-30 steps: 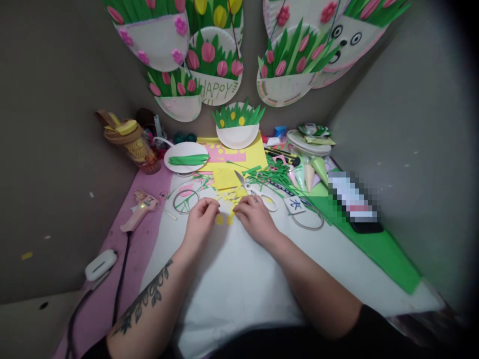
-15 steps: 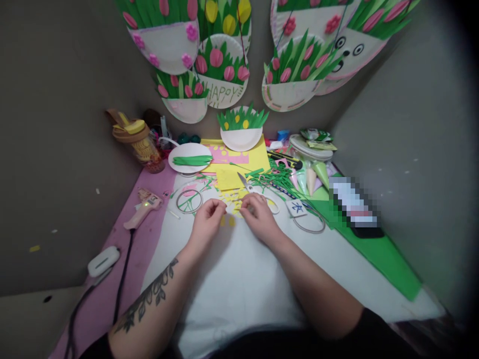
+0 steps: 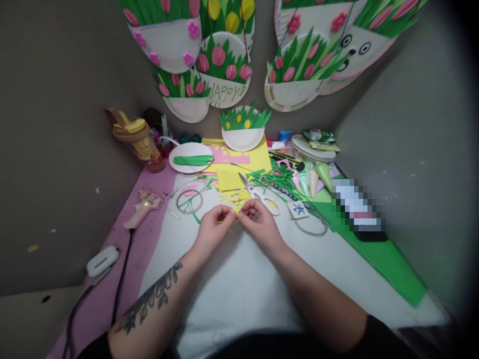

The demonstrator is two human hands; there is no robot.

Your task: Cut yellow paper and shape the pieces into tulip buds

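Observation:
My left hand (image 3: 215, 227) and my right hand (image 3: 261, 227) meet fingertip to fingertip above the white table cover (image 3: 239, 279). Both are closed in a pinch on a small yellow paper piece (image 3: 236, 213), mostly covered by the fingers. Yellow paper scraps (image 3: 236, 195) lie just beyond the fingertips, below a yellow paper square (image 3: 229, 180). White-handled scissors (image 3: 270, 203) rest beside my right hand, blades pointing away. Left of my left hand is a ring (image 3: 177, 201) with green strips around it.
A glue gun (image 3: 142, 212) with its cord and a tumbler (image 3: 136, 144) stand at left. Behind are a plate (image 3: 190, 149) with green paper, green shreds (image 3: 279, 177) and piping bags (image 3: 312, 182). A phone (image 3: 359, 209) lies right. Paper-plate flower crafts (image 3: 243, 139) hang on the wall.
My hands have come together from a small gap, so the fingertips now meet at the yellow paper piece. The camera view has shifted slightly.

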